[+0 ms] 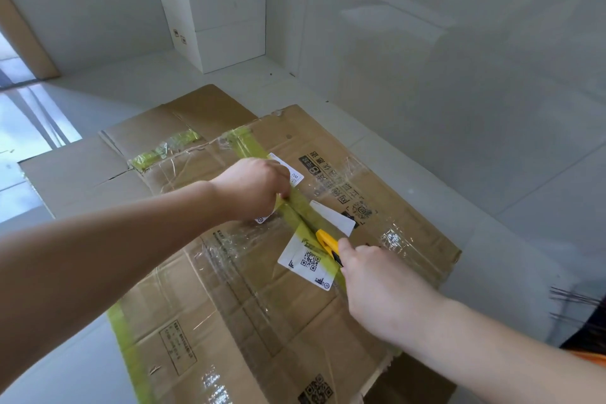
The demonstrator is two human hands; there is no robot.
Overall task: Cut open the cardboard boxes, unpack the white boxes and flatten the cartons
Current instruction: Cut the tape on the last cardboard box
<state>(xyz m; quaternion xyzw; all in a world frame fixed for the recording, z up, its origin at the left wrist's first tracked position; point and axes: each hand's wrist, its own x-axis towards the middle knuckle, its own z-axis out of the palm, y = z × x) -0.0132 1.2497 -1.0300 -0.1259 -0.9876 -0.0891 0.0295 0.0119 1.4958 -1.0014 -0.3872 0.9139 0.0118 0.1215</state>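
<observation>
A large brown cardboard box (249, 298) fills the middle of the view, its top wrapped in clear film and sealed along the centre seam with yellow-green tape (303, 208). My right hand (377, 285) grips a yellow utility knife (329, 244), whose tip sits in the taped seam between two white labels. My left hand (254, 188) rests further up the seam, its fingers curled into the slit edge of the flap. Two white boxes (219, 10) stand stacked in the far corner.
A second cardboard carton (82, 167) lies behind and to the left of the box, its flaps taped. Light floor tiles surround the cartons, and a glossy white wall rises on the right. A brown door frame (23, 39) stands at far left.
</observation>
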